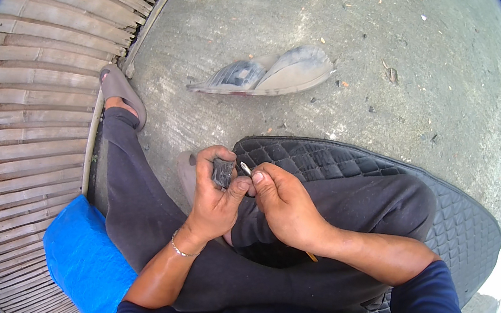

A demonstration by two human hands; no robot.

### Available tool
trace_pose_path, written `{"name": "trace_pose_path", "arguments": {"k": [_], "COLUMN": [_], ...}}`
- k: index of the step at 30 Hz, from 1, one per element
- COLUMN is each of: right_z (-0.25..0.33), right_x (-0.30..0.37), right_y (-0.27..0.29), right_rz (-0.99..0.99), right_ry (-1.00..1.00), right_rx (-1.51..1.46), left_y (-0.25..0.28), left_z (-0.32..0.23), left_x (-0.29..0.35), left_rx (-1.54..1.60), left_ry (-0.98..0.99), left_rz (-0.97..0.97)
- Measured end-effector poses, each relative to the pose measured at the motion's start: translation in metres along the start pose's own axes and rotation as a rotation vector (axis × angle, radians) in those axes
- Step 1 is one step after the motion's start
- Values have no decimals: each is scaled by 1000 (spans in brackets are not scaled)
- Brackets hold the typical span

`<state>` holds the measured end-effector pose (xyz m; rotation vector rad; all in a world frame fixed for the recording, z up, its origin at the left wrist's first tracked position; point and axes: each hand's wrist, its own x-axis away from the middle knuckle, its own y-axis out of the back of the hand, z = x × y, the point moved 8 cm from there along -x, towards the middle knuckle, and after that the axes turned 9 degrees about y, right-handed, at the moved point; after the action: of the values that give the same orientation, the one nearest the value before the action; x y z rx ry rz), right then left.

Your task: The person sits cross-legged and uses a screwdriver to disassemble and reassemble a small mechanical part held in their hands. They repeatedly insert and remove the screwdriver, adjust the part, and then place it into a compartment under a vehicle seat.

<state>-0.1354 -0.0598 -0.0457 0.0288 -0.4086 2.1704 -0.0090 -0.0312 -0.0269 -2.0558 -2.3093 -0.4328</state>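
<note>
My left hand (213,206) is closed around a small, rough black block (222,172), with the fingers curled behind it and the thumb in front. Close beside it, my right hand (290,212) pinches a thin tool with a pale, shiny metal tip (245,168). The tip points toward the block, a little apart from it. Most of the tool is hidden in my right fist. A short yellow-orange end (311,257) shows below the right wrist; I cannot tell whether it belongs to the tool. Both hands are held above my bent legs.
Under my folded leg lies a black quilted mat (466,219). Bamboo slats (42,89) run along the left, with a blue sheet-like bundle (83,255) near my hip. A grey, dusty sole-shaped piece (294,73) lies ahead on the concrete floor (385,111), among scattered bits.
</note>
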Motion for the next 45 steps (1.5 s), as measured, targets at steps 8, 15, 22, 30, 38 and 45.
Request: {"name": "trace_pose_path", "arguments": {"k": [8,15,22,30,38,45], "right_z": [5,10,8,4,15,9], "right_x": [-7,-9,-6,-3,-8,-9], "right_y": [-2,-1,-1,-1,1,-1], "right_rz": [198,246,166,90,220,238], "right_ry": [43,46,73,63,48,12], "right_rx": [122,150,146,135,200,153], "left_y": [5,2,3,0,5,4], "left_z": [-4,-6,-4,-5,-8,-5], "left_x": [-5,-4,-2,0,-3,0], "left_rx": [52,0,-74,50,-53,-74], "left_ry": [29,24,44,85,-1,70], "left_rz": [56,81,48,19,41,80]}}
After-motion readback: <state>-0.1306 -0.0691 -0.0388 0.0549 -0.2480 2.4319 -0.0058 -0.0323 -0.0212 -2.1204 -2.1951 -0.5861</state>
